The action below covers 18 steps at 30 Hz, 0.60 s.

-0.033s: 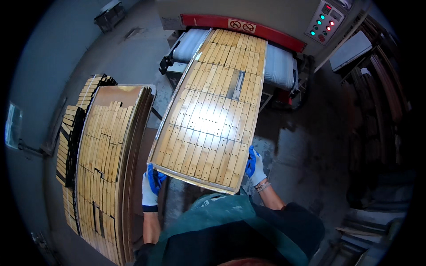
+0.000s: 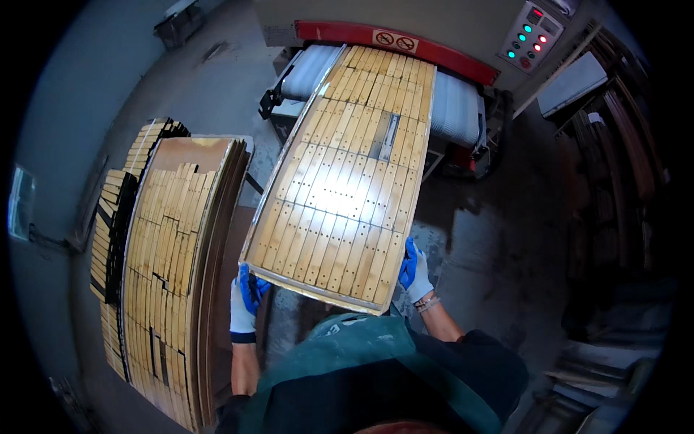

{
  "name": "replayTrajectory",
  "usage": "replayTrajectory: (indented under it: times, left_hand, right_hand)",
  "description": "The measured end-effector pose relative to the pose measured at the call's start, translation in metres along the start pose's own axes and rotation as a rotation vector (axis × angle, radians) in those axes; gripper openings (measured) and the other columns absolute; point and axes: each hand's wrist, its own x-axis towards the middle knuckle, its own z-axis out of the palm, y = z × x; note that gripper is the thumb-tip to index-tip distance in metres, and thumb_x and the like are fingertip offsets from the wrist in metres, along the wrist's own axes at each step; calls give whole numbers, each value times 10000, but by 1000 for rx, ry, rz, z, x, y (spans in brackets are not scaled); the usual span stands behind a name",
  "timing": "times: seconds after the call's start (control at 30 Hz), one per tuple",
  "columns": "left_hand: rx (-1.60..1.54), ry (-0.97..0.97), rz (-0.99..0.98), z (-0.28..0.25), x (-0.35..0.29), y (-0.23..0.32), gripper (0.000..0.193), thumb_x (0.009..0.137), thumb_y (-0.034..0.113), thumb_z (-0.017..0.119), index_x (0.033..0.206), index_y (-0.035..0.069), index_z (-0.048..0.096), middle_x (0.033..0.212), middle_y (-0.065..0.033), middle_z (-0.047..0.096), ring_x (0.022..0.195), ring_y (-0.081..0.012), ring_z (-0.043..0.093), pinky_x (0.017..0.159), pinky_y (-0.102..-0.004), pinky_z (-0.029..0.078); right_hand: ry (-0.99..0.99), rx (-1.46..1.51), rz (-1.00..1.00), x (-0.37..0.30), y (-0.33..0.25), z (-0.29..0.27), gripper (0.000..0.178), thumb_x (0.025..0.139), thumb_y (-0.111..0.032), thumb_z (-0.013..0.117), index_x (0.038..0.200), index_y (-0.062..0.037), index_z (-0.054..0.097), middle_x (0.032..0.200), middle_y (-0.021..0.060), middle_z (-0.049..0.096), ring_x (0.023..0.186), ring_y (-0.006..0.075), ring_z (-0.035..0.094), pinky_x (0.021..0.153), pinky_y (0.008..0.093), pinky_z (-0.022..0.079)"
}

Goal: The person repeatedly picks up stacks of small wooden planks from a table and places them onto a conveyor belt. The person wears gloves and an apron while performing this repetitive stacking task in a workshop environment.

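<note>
A long, shallow tray (image 2: 312, 287) with a thin raised rim stretches away from me. Rows of drilled, light wooden strips (image 2: 347, 249) fill it, and one gap shows a bare, shiny patch. Its far end rests on a machine's white conveyor belt (image 2: 457, 108). My left hand (image 2: 251, 295), in a white and blue glove, is closed on the near left corner. At the near right edge, my right hand (image 2: 414, 271), gloved alike, grips the rim. The fingertips of both hands are partly hidden under the tray.
A red bar (image 2: 340, 34) crosses the machine above the tray's far end. Its control panel (image 2: 530, 37) has lit buttons at upper right. On my left stands a stack of boards (image 2: 195, 148) topped with wooden strips. Stacked planks (image 2: 622, 137) line the right side.
</note>
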Motion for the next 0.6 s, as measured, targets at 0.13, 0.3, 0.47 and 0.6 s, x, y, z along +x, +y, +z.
replayTrajectory:
  times: [0.13, 0.3, 0.47, 0.6]
  left_hand:
    - [4, 24, 19, -32, 1, -11, 495, 1061, 427, 546, 1267, -14, 634, 1003, -75, 725, 821, -152, 691, 719, -272, 580]
    - [188, -85, 74, -14, -13, 8, 477, 1078, 398, 520, 1290, -14, 634, 980, -8, 696, 856, -80, 661, 759, -225, 562]
    - [-50, -53, 58, -21, -11, -2, 419, 1083, 352, 523, 1215, -15, 676, 984, -39, 710, 834, -81, 665, 744, -220, 564]
    - [-168, -32, 54, -23, -4, -15, 394, 1069, 351, 553, 1173, -3, 692, 972, -41, 715, 808, -91, 675, 700, -234, 563]
  right_hand:
    - [-94, 31, 44, -29, 20, 5, 458, 1075, -367, 503, 1398, -46, 549, 1395, 115, 620, 1252, 256, 608, 1101, 412, 474]
    - [-105, 40, 87, -78, 54, -22, 531, 1070, -380, 491, 1500, -70, 455, 1483, 121, 533, 1344, 287, 523, 1150, 432, 413]
    - [-54, -112, 1, -84, 64, -30, 645, 1028, -452, 531, 1539, -82, 400, 1529, 137, 484, 1371, 307, 491, 1150, 471, 393]
    - [-72, -120, 19, -95, 54, -5, 717, 995, -495, 555, 1559, -85, 386, 1560, 130, 449, 1385, 308, 470, 1146, 473, 392]
